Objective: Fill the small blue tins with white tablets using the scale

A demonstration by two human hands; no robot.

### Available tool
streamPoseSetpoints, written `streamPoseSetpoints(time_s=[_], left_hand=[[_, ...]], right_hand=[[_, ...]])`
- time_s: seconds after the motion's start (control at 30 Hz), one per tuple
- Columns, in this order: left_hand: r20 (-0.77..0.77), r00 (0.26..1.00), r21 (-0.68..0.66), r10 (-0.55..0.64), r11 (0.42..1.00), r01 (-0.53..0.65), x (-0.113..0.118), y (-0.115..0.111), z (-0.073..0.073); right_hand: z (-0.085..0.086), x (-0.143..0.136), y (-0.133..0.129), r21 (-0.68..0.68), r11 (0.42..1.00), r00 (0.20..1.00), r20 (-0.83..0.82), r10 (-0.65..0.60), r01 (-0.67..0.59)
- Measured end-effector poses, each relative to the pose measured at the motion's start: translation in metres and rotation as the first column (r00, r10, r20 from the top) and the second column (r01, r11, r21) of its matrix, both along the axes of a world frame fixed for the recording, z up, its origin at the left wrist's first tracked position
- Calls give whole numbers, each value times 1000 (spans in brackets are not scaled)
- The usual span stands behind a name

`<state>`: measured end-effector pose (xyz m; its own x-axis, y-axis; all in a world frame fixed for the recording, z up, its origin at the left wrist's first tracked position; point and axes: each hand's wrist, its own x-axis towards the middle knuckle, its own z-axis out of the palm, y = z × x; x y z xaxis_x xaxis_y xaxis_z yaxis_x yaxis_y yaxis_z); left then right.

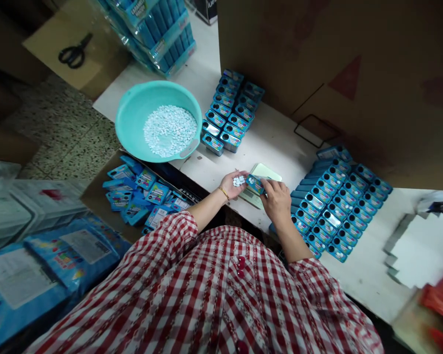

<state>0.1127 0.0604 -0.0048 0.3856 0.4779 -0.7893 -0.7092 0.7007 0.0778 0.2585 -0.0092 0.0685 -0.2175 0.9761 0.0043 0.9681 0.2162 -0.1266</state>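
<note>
In the palm of my left hand [229, 187] lies a small heap of white candies [239, 181]; the hand is cupped, palm up. My right hand [278, 200] grips a small blue candy tin [255, 183] by its near end, tilted beside the left fingertips. Below the hands sits a pale green flat device [266, 171], partly hidden, perhaps a scale. A turquoise bowl [127, 120] holding many white candies [170, 130] stands to the left. Rows of blue tins [227, 115] are set up behind the hands, and a larger block of blue tins [332, 206] lies right of my right hand.
A cardboard box [96, 189] full of blue candy packs stands at left, below the table edge. Stacked blue packages [162, 34] rise at the back. A big cardboard panel [335, 73] borders the far side. Scissors [75, 51] lie on cardboard; white cards [424, 246] are at right.
</note>
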Motion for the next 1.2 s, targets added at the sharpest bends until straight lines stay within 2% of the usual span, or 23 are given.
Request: streamPoseSetpoints(time_s=[0.13,0.23,0.37,0.43,0.5,0.6,0.67,0.7,0.77,0.83,0.9,0.93,1.0,1.03,1.1,1.2], left_hand=[[-3,999,-9,-46,999,46,-1,-1,1],[-5,1000,-9,-31,999,31,-2,-1,2],[9,1000,-20,-16,1000,16,-7,-2,4],[25,1000,-16,-15,1000,15,-10,-2,4],[31,999,-15,-20,1000,21,-15,-2,4],[4,1000,-28,-22,999,22,-23,-3,6],[-22,1000,-33,-18,999,17,-30,-5,9],[-32,999,-32,-19,999,18,-34,-7,11],[-43,999,-29,-31,999,30,-42,-13,15],[-46,998,-27,-49,998,48,-51,-21,18],[-46,996,-32,-72,997,71,-57,-32,20],[-42,995,-37,-87,996,85,-58,-38,21],[-29,992,-53,-126,991,124,-60,-52,20],[-23,989,-61,-147,988,145,-60,-58,20],[-19,985,-80,-174,982,172,-61,-70,17],[-40,981,-116,-192,976,186,-67,-84,12]], right_hand=[[4,-2,-3,-15,1000,1000,1,14,-14],[2,-2,-4,-32,999,999,-39,-27,26],[-16,10,-4,5,989,954,-264,-140,146],[-32,18,-4,0,967,874,-428,-230,255],[-51,25,-2,-53,936,758,-571,-315,349],[-80,33,1,-148,907,590,-717,-372,394],[-91,38,1,-175,901,537,-752,-382,396],[-92,40,0,-170,903,540,-752,-378,395],[-85,42,-6,-110,913,612,-710,-348,392],[-69,37,-17,-2,929,736,-610,-294,369],[-48,20,-30,65,955,843,-490,-223,290],[-39,7,-36,57,975,878,-448,-169,216],[-27,-24,-45,-40,999,911,-412,-5,-13],[-24,-40,-47,-94,987,913,-400,84,-132],[-22,-65,-48,-184,940,907,-368,205,-287],[-26,-84,-48,-268,888,906,-309,289,-375]])
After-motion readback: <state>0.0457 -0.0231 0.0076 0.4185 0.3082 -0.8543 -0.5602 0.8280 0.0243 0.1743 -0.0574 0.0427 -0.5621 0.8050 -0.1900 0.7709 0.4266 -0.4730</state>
